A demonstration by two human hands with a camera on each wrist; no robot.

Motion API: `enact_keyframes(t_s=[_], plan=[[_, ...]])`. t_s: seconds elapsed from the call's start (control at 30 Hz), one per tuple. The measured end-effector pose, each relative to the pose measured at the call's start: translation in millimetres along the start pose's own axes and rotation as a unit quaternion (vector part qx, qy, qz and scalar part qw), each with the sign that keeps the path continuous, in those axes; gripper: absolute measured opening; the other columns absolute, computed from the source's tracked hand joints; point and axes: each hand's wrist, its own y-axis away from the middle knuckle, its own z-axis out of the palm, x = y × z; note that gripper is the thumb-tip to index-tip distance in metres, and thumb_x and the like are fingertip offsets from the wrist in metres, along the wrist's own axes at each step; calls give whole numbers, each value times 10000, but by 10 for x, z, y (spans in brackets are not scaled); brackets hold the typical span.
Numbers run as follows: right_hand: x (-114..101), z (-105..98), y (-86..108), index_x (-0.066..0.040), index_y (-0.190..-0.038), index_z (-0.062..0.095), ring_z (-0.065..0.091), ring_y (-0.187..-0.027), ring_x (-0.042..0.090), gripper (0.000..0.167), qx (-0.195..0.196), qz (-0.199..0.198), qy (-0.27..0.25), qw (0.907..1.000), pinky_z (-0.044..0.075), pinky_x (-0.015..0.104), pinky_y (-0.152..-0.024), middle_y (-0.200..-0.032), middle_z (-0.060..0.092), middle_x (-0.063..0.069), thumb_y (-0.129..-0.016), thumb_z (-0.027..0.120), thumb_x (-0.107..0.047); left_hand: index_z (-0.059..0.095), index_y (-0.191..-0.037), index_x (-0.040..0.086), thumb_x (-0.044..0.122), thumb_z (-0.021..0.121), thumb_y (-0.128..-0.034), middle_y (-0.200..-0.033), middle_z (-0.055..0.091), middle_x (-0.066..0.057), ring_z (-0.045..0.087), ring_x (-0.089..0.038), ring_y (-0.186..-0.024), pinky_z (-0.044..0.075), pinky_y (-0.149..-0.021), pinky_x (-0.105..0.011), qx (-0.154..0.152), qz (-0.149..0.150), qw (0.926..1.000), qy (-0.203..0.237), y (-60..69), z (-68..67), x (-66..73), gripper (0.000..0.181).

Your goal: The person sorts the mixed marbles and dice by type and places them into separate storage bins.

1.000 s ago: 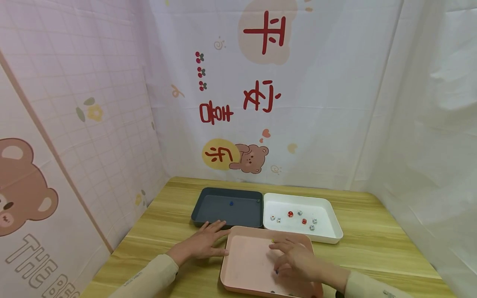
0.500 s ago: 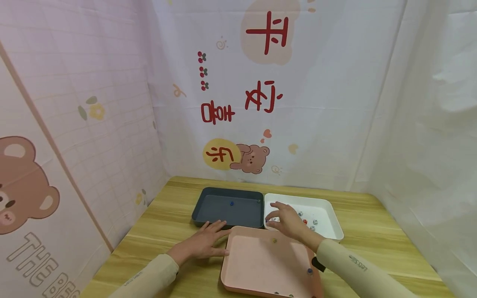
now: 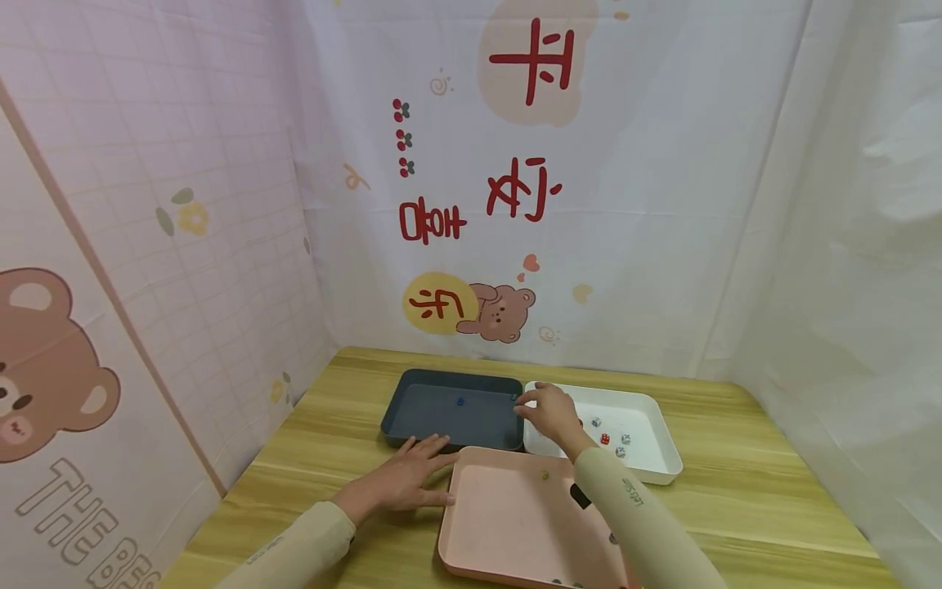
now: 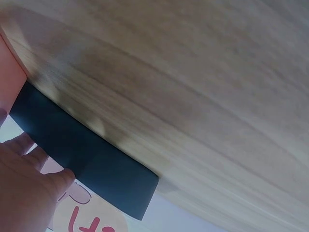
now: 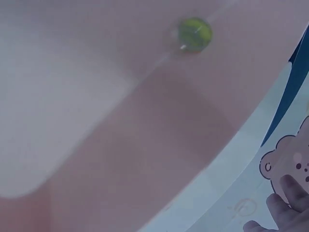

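Observation:
My right hand (image 3: 550,413) is above the edge where the dark tray (image 3: 434,421) meets the white tray (image 3: 643,409). Its thumb and fingertips pinch what looks like a small blue marble, now mostly hidden. My left hand (image 3: 401,484) lies with fingers spread, fingertips on the dark tray's front rim and thumb at the pink tray's left rim. The pink tray (image 3: 508,515) holds a yellow-green marble (image 3: 545,474), shown large as a green marble (image 5: 195,35) in the right wrist view. A blue marble (image 3: 460,402) and a greenish marble (image 3: 513,397) lie in the dark tray.
In the white tray are red and pale dice, among them a red die (image 3: 605,439) and a pale die (image 3: 625,440). More marbles lie along the pink tray's front and right edges, partly behind the right sleeve (image 3: 640,511). Printed cloth (image 3: 633,204) hangs behind the table.
From the pink tray, my right hand has carried a small blue marble forward over the white tray, then left to the dark tray's edge. My left hand has stayed put.

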Motion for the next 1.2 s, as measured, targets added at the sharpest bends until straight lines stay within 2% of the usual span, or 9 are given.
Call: enact_keyframes(t_s=[0.13,0.27,0.5,0.67,0.87,1.2], plan=[[-64,78,-46,-161,-1030,799,477,-1329,351,172,-44,200,69,9998,319,676,-1046,-1174,704,95,-917,725,-267,375,-1551,198,677,505,-928,-1620,234,-133,180,-331,-1492,124,-1160,-616,21,11,10000,-5,5,4,-4,797],[-95,166,-52,-164,-1040,800,507,-1294,364,180,-8,257,240,9994,327,696,-1022,-1258,658,144,-904,739,-266,373,-1553,200,669,512,-930,-1621,231,-132,179,-339,-1491,122,-1160,-616,12,13,10000,22,-4,8,1,792],[-98,216,-62,-165,-1140,771,519,-1274,383,264,38,208,256,9994,335,697,-1013,-1284,640,164,-909,733,-287,379,-1550,199,630,537,-941,-1621,234,-130,178,-323,-1494,125,-1160,-616,4,-9,10000,26,-1,2,24,763],[-21,124,-69,-161,-1146,770,514,-1273,402,268,43,220,227,9995,365,671,-1004,-1322,604,211,-921,717,-295,380,-1549,194,623,540,-943,-1621,233,-131,176,-322,-1495,122,-1160,-616,-10,-29,10000,16,5,-14,32,759],[137,-109,-33,-124,-1168,755,518,-1255,443,287,58,199,283,9994,431,617,-971,-1335,576,261,-934,704,-282,379,-1549,187,651,520,-937,-1620,232,-137,179,-337,-1492,118,-1161,-617,-16,-27,10000,28,12,-17,29,780],[511,-365,84,-80,-1223,719,508,-1244,483,358,-59,167,342,9993,418,612,-989,-1370,525,302,-929,708,-284,382,-1548,183,662,511,-934,-1615,242,-143,185,-335,-1491,128,-1157,-622,38,18,10000,-56,1,7,14,789]])
